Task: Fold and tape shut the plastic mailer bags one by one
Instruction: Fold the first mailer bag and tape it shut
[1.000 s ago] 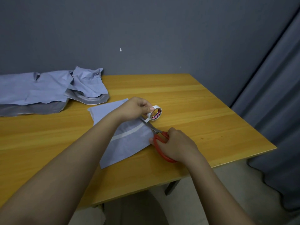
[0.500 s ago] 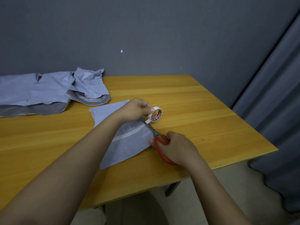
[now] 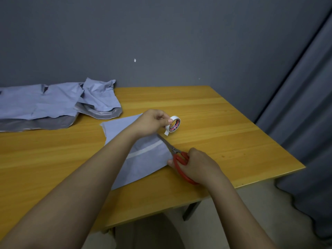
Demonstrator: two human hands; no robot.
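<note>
On the bench [image 3: 206,112] lies one folded mailer bag [image 3: 143,164]; left hand [image 3: 152,123] pinches one tape roll [image 3: 173,124], right hand [image 3: 199,166] grips red scissors [image 3: 179,159], handles partly hidden. Pile of bags [image 3: 50,105] cut off.

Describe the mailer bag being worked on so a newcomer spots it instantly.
On the wooden table, look beneath the left hand. The flat mailer bag lies there, a white tape strip across it, unlike the crumpled pile by the wall.
</note>
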